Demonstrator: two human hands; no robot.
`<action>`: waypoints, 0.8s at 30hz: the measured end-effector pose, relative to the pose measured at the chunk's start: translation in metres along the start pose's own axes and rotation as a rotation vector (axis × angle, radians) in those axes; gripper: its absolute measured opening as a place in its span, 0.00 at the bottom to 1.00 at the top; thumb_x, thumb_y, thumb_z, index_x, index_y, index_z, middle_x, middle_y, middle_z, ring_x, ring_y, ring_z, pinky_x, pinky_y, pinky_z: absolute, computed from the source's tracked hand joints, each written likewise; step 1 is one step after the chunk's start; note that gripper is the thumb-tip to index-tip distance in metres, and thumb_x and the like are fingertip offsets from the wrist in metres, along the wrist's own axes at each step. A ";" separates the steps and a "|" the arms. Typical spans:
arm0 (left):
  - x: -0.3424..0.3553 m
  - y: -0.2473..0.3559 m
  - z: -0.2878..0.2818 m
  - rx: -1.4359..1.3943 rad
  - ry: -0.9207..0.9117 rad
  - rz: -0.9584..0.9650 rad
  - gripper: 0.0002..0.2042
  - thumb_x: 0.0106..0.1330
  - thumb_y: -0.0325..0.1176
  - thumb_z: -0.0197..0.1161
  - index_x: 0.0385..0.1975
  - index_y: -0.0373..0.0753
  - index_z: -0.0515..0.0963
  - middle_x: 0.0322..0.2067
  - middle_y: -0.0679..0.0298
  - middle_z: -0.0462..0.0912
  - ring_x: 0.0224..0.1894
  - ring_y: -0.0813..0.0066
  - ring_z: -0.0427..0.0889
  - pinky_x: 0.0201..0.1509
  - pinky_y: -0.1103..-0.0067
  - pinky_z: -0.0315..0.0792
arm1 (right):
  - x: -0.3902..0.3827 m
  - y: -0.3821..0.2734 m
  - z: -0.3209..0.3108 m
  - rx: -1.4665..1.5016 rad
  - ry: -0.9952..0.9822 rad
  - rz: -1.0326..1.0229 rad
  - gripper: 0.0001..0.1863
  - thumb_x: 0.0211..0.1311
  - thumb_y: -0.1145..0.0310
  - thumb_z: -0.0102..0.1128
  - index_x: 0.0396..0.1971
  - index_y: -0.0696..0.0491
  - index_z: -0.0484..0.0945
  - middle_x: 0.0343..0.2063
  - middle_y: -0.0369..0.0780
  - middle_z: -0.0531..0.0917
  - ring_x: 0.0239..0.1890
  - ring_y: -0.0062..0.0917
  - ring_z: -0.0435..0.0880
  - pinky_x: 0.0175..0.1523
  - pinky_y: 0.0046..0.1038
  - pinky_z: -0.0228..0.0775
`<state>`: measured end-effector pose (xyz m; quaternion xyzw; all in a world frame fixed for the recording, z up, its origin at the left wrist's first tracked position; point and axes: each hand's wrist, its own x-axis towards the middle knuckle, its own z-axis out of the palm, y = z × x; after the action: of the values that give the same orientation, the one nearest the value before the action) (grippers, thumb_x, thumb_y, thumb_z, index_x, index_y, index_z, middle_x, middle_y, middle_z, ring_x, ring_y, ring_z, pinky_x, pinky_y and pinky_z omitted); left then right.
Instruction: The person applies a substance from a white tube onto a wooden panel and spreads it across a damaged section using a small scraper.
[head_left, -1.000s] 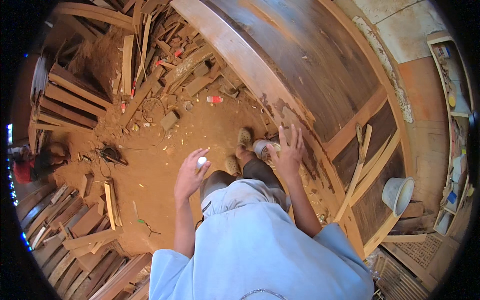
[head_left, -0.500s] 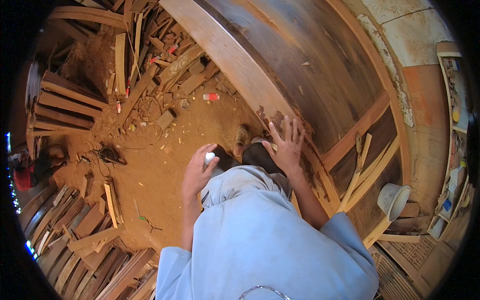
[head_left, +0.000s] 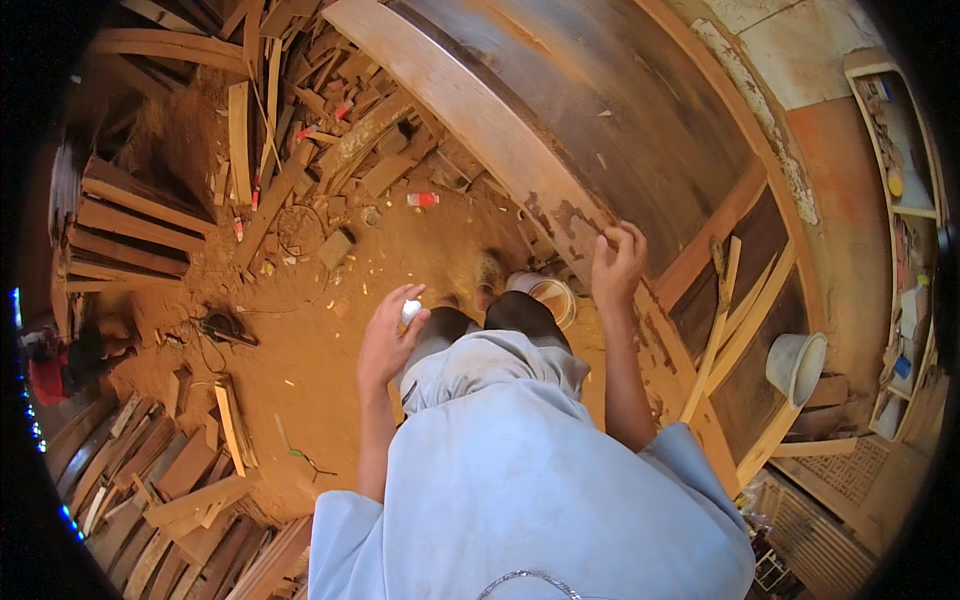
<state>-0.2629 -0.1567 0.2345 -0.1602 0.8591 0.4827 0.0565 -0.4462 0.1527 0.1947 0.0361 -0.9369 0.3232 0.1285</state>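
Note:
My left hand (head_left: pixel 388 338) is closed round a small white rounded thing (head_left: pixel 411 310), which shows between thumb and fingers; its kind is not clear. It hangs over the dirt floor beside my left knee. My right hand (head_left: pixel 618 268) is raised over the near rail of a large wooden panel (head_left: pixel 690 130). Its fingers are curled together, and what they hold, if anything, is hidden. Whether it touches the rail I cannot tell. Dark patches of peeling or smeared coating mark the rail (head_left: pixel 470 135) near that hand.
A round tub (head_left: pixel 553 297) stands by my feet. On the panel's lower end lie loose wood strips (head_left: pixel 715 335) and a pale bucket (head_left: pixel 797 365). Scrap wood (head_left: pixel 385 165) heaps at the far left, with stacked boards (head_left: pixel 140 225) beyond. A shelf (head_left: pixel 915 212) stands at the right.
My right hand has gone from spread fingers to curled ones and moved right, away from my knee. The tub by my feet has come into view. My left hand keeps the white thing.

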 end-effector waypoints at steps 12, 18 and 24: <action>-0.067 -0.057 -0.009 0.046 -0.260 0.085 0.20 0.68 0.41 0.61 0.56 0.40 0.75 0.56 0.51 0.75 0.61 0.53 0.72 0.64 0.67 0.66 | -0.204 -0.044 -0.023 0.323 -0.382 0.110 0.11 0.62 0.63 0.61 0.28 0.57 0.78 0.29 0.46 0.80 0.36 0.42 0.79 0.40 0.38 0.71; -0.063 -0.043 -0.002 0.038 -0.363 0.147 0.20 0.67 0.42 0.61 0.56 0.40 0.76 0.57 0.51 0.75 0.60 0.53 0.73 0.63 0.67 0.67 | -0.250 -0.028 -0.052 0.247 -0.448 0.391 0.12 0.62 0.62 0.60 0.34 0.57 0.80 0.33 0.47 0.82 0.37 0.40 0.82 0.44 0.36 0.73; -0.054 -0.018 0.012 0.058 -0.352 0.269 0.21 0.68 0.43 0.60 0.57 0.41 0.75 0.57 0.51 0.74 0.60 0.52 0.73 0.62 0.66 0.68 | -0.260 -0.002 -0.087 0.234 -0.218 0.387 0.12 0.62 0.65 0.60 0.35 0.60 0.80 0.35 0.48 0.82 0.37 0.40 0.82 0.43 0.36 0.74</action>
<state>-0.2068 -0.1432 0.2273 0.0444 0.8630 0.4817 0.1454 -0.1767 0.2002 0.1932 -0.0946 -0.8908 0.4423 -0.0425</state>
